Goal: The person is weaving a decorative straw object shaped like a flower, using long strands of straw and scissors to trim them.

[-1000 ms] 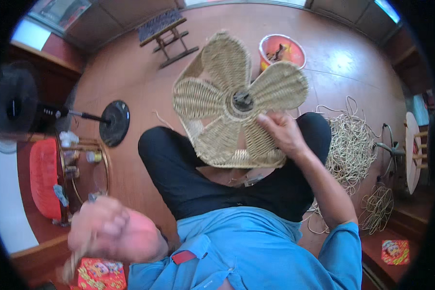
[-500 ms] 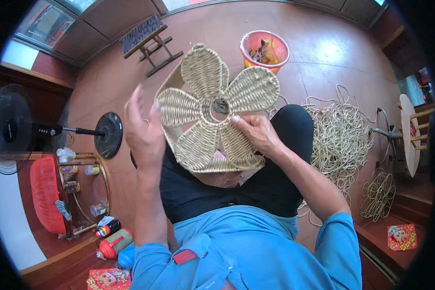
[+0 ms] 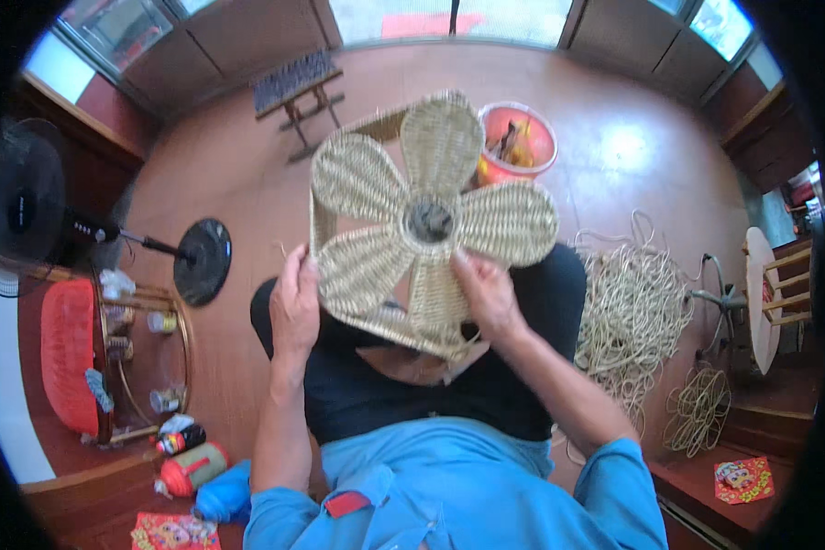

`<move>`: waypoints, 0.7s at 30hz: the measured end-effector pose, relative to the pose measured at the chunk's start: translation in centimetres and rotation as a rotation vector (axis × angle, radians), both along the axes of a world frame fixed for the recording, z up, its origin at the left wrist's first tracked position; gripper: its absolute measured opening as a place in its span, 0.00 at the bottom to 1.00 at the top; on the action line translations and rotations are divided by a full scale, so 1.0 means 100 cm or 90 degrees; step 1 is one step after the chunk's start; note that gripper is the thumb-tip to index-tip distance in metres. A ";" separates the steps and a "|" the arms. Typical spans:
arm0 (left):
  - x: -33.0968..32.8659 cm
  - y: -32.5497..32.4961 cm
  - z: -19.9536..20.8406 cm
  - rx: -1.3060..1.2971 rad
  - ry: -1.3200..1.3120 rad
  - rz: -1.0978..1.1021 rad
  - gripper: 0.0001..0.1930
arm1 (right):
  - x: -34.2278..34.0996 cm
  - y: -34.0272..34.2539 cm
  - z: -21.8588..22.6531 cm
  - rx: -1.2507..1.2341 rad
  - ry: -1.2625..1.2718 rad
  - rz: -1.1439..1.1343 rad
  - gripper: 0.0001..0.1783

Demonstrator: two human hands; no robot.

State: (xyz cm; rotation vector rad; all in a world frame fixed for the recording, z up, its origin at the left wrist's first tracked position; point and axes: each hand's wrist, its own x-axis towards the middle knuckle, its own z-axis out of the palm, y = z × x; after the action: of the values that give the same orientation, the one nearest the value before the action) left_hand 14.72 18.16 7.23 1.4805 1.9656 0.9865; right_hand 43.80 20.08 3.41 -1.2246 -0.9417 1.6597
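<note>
A woven, flower-shaped rope basket (image 3: 367, 266) is held up over my lap. Several petals spread from a round ring around a central hole, and a banded wall shows behind them on the left and below. My right hand (image 3: 493, 298) grips a lower petal, its thumb on the front near the ring and its other fingers hidden behind. At the lower left edge, my left hand (image 3: 295, 302) is closed on the basket's side, thumb against a petal. A thin loose strand end pokes up beside its fingertips.
A tangled heap of pale rope (image 3: 637, 312) lies on the floor to the right, with a looser coil (image 3: 699, 410) nearer me. Ahead stand a red bucket (image 3: 543, 142) and a folding stool (image 3: 295, 84). A standing fan (image 3: 202, 261) and a rattan stand (image 3: 185, 353) are on the left.
My left hand, raised and apart from the basket before, has come down onto its left edge. The basket has turned and moved slightly right; my right hand keeps its hold near the ring.
</note>
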 end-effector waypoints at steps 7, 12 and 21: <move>-0.009 0.008 0.015 -0.070 0.203 -0.090 0.18 | -0.041 -0.062 -0.016 -0.096 0.093 -0.103 0.22; -0.016 0.005 0.004 -0.064 0.167 -0.104 0.18 | -0.060 -0.114 -0.018 -0.041 -0.045 -0.094 0.23; -0.006 0.001 0.006 -0.060 0.296 -0.124 0.18 | -0.058 -0.112 -0.007 -0.002 0.010 -0.111 0.25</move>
State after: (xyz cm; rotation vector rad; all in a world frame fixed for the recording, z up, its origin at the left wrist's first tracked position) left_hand 14.15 18.27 7.87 1.9321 2.0815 0.4887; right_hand 37.98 8.85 2.74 -1.2575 -0.7993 1.5316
